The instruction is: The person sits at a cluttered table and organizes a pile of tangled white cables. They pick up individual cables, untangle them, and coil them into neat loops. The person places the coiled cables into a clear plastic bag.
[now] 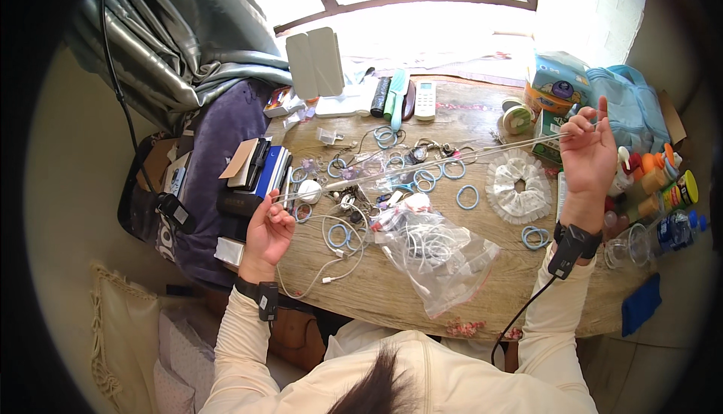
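Observation:
A thin white cable (429, 164) is stretched between my hands above the wooden table (361, 284). My left hand (271, 233) holds one end beside the stack of notebooks. My right hand (588, 146), raised at the right near the light blue bag, grips the other end, its index finger pointing up. Below the cable lie several light blue hair ties (467, 196), keychains and small trinkets. A coiled white charging cable (339, 267) rests near my left hand. In the middle is a clear zip bag (435, 250) with white cables in it. A white ruffled scrunchie (518, 186) lies left of my right forearm.
Notebooks (262, 174) stand at the left beside a purple cushion (226, 132). At the back are a folding stand (314, 64), a light blue hairbrush (398, 95) and a remote control (425, 100). Bottles (675, 230) and a light blue bag (627, 106) crowd the right side.

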`<state>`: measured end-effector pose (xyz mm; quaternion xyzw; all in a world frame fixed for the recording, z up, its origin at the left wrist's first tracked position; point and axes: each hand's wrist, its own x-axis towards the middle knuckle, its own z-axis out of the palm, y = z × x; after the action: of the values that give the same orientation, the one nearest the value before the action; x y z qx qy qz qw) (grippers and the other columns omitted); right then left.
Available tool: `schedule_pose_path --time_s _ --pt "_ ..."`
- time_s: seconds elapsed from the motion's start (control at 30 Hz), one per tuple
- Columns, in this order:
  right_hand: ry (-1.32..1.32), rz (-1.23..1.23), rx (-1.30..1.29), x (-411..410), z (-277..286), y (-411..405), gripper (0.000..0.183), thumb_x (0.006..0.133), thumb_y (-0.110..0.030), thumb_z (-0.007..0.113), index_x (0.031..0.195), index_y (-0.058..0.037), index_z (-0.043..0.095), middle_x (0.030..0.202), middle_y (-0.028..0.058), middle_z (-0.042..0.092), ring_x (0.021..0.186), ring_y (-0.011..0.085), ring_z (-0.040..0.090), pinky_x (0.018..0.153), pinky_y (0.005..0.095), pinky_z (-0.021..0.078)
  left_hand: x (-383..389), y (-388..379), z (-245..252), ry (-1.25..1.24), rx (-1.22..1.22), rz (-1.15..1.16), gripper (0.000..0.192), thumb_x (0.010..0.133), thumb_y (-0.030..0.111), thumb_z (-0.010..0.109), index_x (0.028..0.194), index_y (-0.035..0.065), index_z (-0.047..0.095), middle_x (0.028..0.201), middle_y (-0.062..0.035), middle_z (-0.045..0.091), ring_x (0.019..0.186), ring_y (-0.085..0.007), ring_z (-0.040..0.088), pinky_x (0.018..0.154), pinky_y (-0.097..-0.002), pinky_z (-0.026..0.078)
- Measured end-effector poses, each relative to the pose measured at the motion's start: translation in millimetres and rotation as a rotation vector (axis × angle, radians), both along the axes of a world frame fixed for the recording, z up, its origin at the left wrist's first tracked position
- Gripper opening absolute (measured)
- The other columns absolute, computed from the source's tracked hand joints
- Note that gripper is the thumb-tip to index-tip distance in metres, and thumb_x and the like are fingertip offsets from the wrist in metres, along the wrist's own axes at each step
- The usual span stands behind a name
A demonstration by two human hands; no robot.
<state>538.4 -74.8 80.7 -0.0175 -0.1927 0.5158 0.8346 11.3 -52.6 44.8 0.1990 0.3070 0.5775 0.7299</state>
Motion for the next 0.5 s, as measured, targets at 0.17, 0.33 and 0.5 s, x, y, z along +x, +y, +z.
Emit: schedule_pose_path --time_s 0.17,0.33,0.5 --pt "0.099 -0.116 -0.044 4 2 -2 0.03 0.098 -0.017 0.035 0.123 -0.0092 0.049 0.075 0.0035 0.043 0.058 0.0115 0.036 0.052 0.0251 0.0322 19 7 6 -0.382 0.128 -0.125 0.019 0.094 0.016 0.053 0.108 0.0064 0.061 0.069 0.0032 0.055 0.062 -0.0075 0.053 0.069 -0.0268 0.047" --pt "0.225 -0.265 -0.069 16 1 -7 0.033 0.089 -0.01 0.035 0.115 -0.0076 0.056 0.064 0.0012 0.04 0.046 0.0101 0.029 0.043 0.0241 0.0243 51 7 31 -0.653 0.287 -0.137 0.027 0.094 0.018 0.053 0.119 0.0089 0.059 0.087 0.0002 0.062 0.077 -0.0102 0.058 0.079 -0.0303 0.046" --pt "0.19 -0.324 -0.031 27 2 -15 0.036 0.088 -0.008 0.035 0.117 -0.0071 0.056 0.06 -0.0008 0.036 0.044 0.0091 0.026 0.042 0.0236 0.0224 84 18 46 -0.525 0.579 -0.205 0.043 0.087 0.019 0.065 0.129 0.0152 0.052 0.113 0.0069 0.063 0.118 -0.0157 0.045 0.102 -0.0374 0.029"
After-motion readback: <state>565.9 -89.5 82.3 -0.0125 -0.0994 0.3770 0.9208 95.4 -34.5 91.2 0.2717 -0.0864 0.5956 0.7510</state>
